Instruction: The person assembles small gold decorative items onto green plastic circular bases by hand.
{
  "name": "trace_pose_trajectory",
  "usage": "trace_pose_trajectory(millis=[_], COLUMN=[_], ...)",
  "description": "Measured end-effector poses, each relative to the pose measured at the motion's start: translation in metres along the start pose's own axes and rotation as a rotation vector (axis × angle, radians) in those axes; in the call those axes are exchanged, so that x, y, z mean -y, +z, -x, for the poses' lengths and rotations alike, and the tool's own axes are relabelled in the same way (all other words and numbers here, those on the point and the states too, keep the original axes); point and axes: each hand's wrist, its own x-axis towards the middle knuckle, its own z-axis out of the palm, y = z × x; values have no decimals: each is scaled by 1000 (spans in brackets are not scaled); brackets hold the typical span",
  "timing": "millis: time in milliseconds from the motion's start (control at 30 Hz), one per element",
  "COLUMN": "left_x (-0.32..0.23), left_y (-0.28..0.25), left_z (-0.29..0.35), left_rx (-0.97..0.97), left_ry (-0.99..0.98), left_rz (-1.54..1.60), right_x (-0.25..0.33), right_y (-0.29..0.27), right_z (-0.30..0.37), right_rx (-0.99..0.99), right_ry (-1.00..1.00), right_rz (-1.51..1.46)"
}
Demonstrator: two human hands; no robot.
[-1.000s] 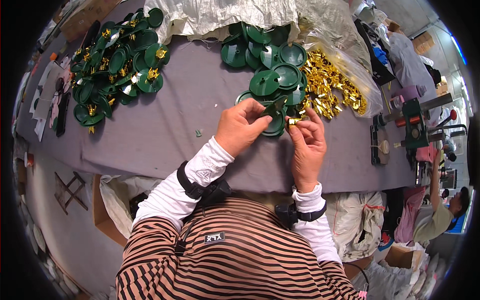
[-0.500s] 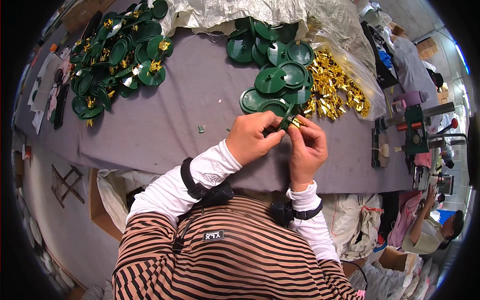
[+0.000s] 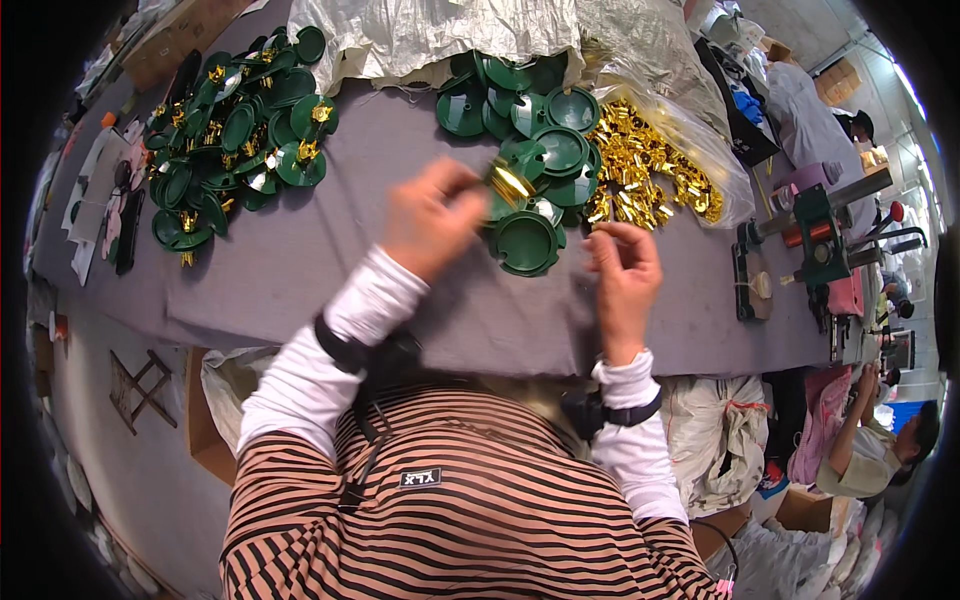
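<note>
My left hand [image 3: 435, 220], smeared by motion, is closed at the edge of a green plastic disc [image 3: 503, 203]. A shiny gold piece [image 3: 512, 182] sits on that disc and is blurred as well. Just beyond lie several loose green discs [image 3: 563, 148], overlapping in a heap. My right hand [image 3: 628, 275] is raised off the cloth, with thumb and forefinger pinched close together beside the near edge of a pile of gold foil-like pieces [image 3: 650, 160]. What is between those fingertips, if anything, is too small to tell.
At the far left is a large heap of green discs with gold pieces [image 3: 238, 125]. A clear plastic bag [image 3: 725, 175] lies around the gold pile. To the right stands a green metal hand press [image 3: 822, 235]. Grey cloth [image 3: 350, 230] covers the table; another person [image 3: 870, 450] sits at right.
My hands have come apart. The left has moved left and away from me with the green disc and its gold piece; the right has let go of them and stays near the gold pile.
</note>
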Motion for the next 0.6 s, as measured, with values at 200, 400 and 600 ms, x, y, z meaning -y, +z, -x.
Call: trace_pose_trajectory(millis=[200, 400, 600], left_x=[28, 32, 50], left_y=[-119, -1, 66], left_z=[-92, -51, -66], left_rx=[-625, 40, 352], left_ry=[286, 221, -28], left_rz=[-506, -290, -511], right_x=[-27, -38, -33], right_y=[-10, -10, -26], right_z=[-34, -33, -21], right_rx=[5, 72, 87], right_ry=[-411, -462, -238], right_rz=[563, 684, 594])
